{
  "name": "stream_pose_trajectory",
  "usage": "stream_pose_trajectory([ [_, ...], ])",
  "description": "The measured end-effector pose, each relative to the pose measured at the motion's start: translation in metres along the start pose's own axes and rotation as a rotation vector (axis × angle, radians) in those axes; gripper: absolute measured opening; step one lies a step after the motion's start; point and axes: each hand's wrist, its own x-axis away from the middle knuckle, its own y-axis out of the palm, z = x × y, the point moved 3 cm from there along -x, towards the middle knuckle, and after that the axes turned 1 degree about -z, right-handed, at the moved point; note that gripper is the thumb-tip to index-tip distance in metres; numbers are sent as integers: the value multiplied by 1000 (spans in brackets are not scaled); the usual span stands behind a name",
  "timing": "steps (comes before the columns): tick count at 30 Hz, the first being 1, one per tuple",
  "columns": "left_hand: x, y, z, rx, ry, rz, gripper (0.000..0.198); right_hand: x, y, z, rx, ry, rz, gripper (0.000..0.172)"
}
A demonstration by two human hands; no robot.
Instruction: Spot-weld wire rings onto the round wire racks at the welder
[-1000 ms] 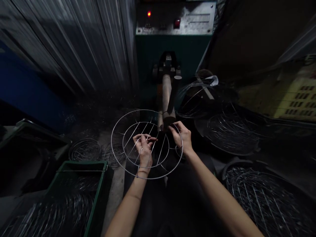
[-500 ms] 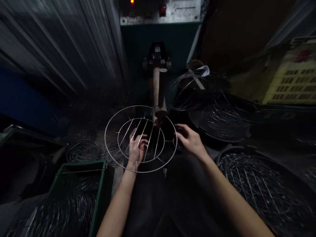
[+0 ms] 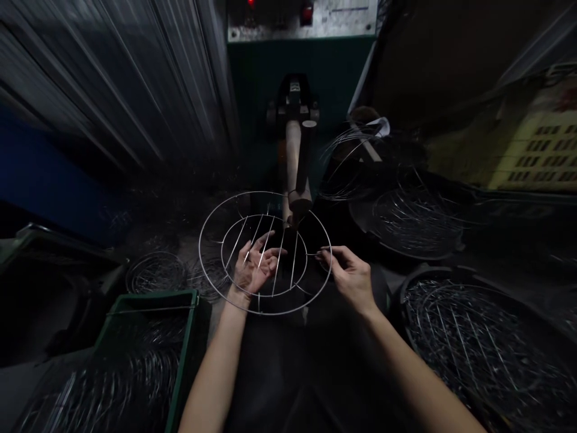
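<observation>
A round wire rack (image 3: 265, 314), two rings joined by short spokes with several parallel bars inside, lies level in front of me. Its far side meets the rod-shaped electrodes (image 3: 300, 198) of a machine. Beneath the bars, my left hand (image 3: 256, 267) is palm up with its fingers spread, seen through the wires; whether it bears the rack's weight I cannot tell. At the right edge, my right hand (image 3: 354, 276) is closed in a pinch, its fingertips at the short spoke between the two rings.
A green crate (image 3: 193, 319) of wire pieces stands at lower left, beside wire rings (image 3: 155, 273). At right are a dark basin (image 3: 406, 288) of short wires and another tray of wires (image 3: 417, 225). The machine's panel (image 3: 274, 24) rises ahead; a yellow crate (image 3: 505, 174) sits far right.
My left fingers have uncurled and spread beneath the rack. My right fingertips have moved from the outer ring down to the right spoke. The whole view has shifted slightly.
</observation>
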Motion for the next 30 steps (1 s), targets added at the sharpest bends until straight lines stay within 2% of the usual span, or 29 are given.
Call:
stream_pose_trajectory([
  [3, 3, 2, -4, -14, 17, -25, 66, -7, 1, 4, -81, 46, 10, 26],
  [7, 5, 4, -10, -7, 108, -8, 76, -36, 10, 7, -169, 66, -79, 31],
  [11, 3, 4, -12, 1, 183, 63, 79, -66, 21, 5, -83, -22, -132, 31],
  [15, -2, 1, -12, 25, 234, 104, 78, -84, 31, 0, -32, -114, -148, 28],
  [23, -9, -4, -17, 11, 273, 166, 69, -96, 40, -1, 17, -163, -149, 27],
  [30, -6, -7, -24, 23, 282, 130, 77, -91, 37, 1, 1, -140, -148, 24],
])
